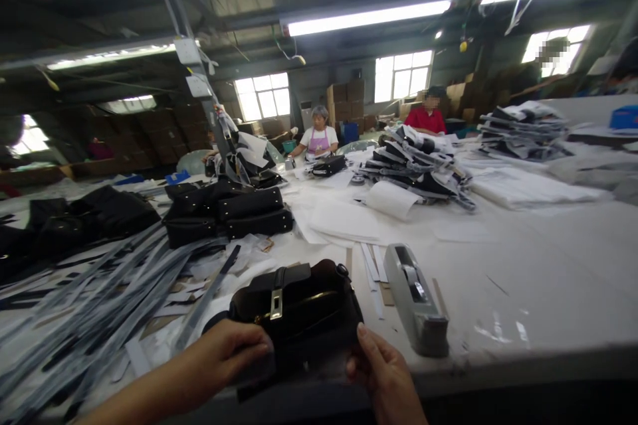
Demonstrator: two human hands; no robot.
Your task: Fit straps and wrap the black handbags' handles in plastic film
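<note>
A black handbag [319, 329] lies at the table's front edge, its top opening toward me. A gold-coloured zip runs across the opening, and a strap with a metal clasp [276, 304] crosses over it. At the bag's left front side, my left hand [232, 355] is closed with bent fingers on the bag; something pale and see-through shows by its fingertips, too blurred to name. My right hand [381, 368] pinches the bag's right front edge between thumb and fingers. The bag's underside is hidden. Just right of the bag stands a grey tape dispenser [416, 302].
Plastic-wrapped straps [114, 299] cover the table's left side. Behind them sit several black bags [229, 212]. White paper sheets [343, 219] and a heap of black-and-white pieces [419, 166] lie farther back. Two co-workers, one in a purple apron [319, 141], one in red [426, 121], are across the table.
</note>
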